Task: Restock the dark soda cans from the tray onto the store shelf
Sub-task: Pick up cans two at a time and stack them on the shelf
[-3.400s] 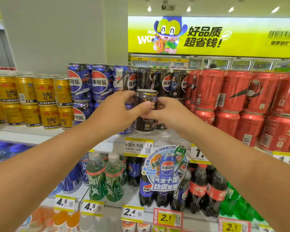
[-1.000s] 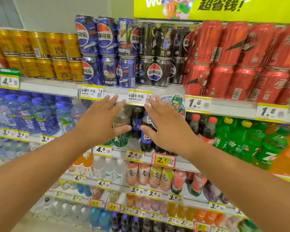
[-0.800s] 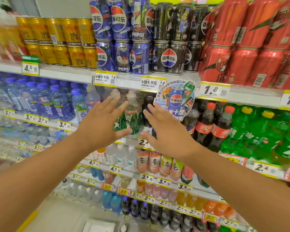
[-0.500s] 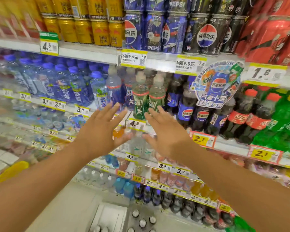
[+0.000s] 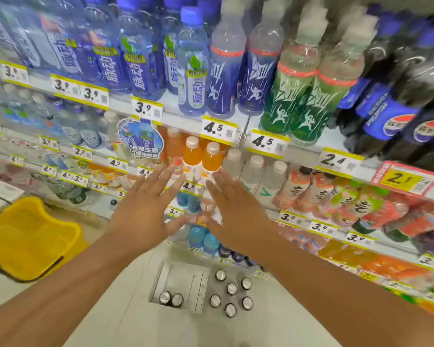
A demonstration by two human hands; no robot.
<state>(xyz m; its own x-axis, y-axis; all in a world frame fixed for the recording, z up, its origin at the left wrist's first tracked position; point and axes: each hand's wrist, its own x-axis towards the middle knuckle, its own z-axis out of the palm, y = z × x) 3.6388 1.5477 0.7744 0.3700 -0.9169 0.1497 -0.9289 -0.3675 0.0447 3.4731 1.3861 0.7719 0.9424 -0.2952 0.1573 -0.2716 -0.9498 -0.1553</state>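
A white cardboard tray (image 5: 186, 279) lies on the floor below me, with two dark soda cans (image 5: 171, 298) in its near left corner. Several more dark cans (image 5: 232, 289) stand loose on the floor just right of the tray, seen from above as silver tops. My left hand (image 5: 145, 209) and my right hand (image 5: 233, 209) are both empty, fingers spread, held side by side well above the tray in front of the lower bottle shelves. The can shelf is out of view above.
Shelves of bottles (image 5: 193, 63) with yellow price tags (image 5: 219, 128) fill the view ahead. A yellow shopping basket (image 5: 28, 236) sits on the floor at the left. Pale floor (image 5: 140, 329) surrounds the tray.
My view has swung down from the can shelf to the floor. Both hands dropped with it, still empty and spread. The tray and loose cans have come fully into sight.
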